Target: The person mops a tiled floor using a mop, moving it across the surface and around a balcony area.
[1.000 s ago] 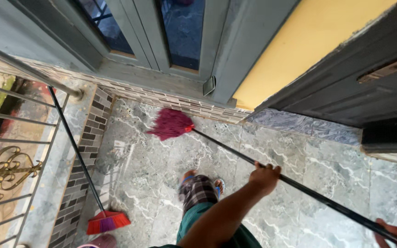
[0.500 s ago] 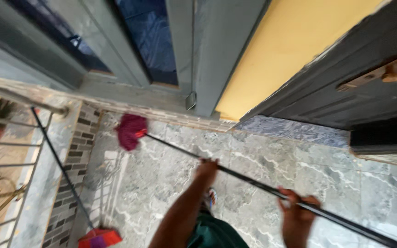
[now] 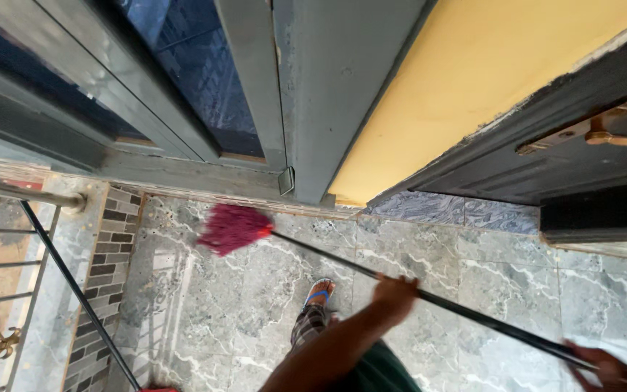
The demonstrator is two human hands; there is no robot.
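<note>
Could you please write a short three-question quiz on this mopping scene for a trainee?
1. True or false: both hands grip the mop handle.
2. Which hand is nearer the red mop head? A) left hand B) right hand
3. What leans against the metal railing at the left?

Key:
1. True.
2. A.
3. A second long dark pole, with something red at its foot, mostly cut off by the frame edge.

Grey marble floor [image 3: 255,319], wet-looking in daylight. Grey-framed window [image 3: 183,80] beside yellow wall [image 3: 473,80]. Dark door [image 3: 582,160] right; metal railing [image 3: 9,239] left.
</note>
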